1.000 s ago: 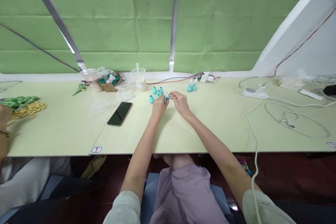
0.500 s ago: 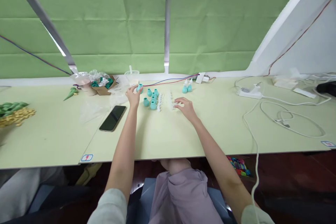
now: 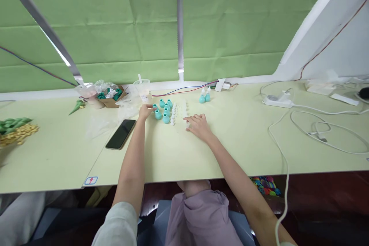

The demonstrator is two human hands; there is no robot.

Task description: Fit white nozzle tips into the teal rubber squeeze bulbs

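Table (image 3: pixel 178 150) edge is seen running across the lower part of the view, and a wide bare strip of pale green top lies between that edge and both hands. The hands are held apart. The left hand (image 3: pixel 145 111) is loosely curled at the left end of a cluster of teal pots (image 3: pixel 166 118), its fingertips at the nearest pot; whether that pot is gripped or only touched cannot be told. The right hand (image 3: pixel 198 125) is laid flat and spread, palm down, fingertips just beside two short rows of white pieces (image 3: pixel 173 118) that stand right of the pots. Open top is found to the right of the right hand, up to a looped cable (image 3: pixel 317 130) and a power strip (image 3: pixel 276 102). Left of the left arm a dark phone (image 3: pixel 117 134) lies face up, near clear plastic film (image 3: pixel 99 123). The white pieces are too small to be made out. Green and yellow items (image 3: pixel 14 127) are cut off at the left border, and the right forearm is cut off at the bottom. Behind the pots a cup (image 3: pixel 143 89), a box (image 3: pixel 111 100) and two capped bottles (image 3: pixel 204 98) are set along the far edge. A creased green backdrop (image 3: pixel 230 27) is hung behind the table, crossed by metal poles (image 3: pixel 180 23), with a slanted white panel (image 3: pixel 317 23) at the right.
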